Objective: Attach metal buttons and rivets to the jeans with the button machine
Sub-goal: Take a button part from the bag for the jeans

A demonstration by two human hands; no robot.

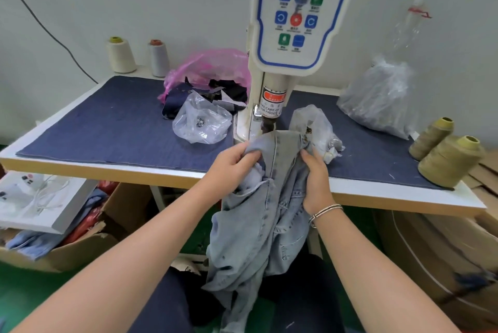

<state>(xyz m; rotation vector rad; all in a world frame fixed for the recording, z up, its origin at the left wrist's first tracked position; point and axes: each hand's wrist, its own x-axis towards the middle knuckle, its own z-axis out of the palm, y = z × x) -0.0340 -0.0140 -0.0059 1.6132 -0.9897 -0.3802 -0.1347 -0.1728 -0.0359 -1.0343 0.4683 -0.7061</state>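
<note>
Jeans (pixel 272 198) hang over the front edge of the counter (pixel 107 122), and their top part is lifted up under the head of the button machine (pixel 272 106). To do this step well, I think the cloth must lie flat and tight at the marked place, and the fingers must stay away from the press point, as the warning label says. The left hand (pixel 231 165) grips a fold of the denim, with fingers curled around it. The right hand (pixel 315 176) also holds the cloth edge, its fingers bent and pinching the fabric.
</note>
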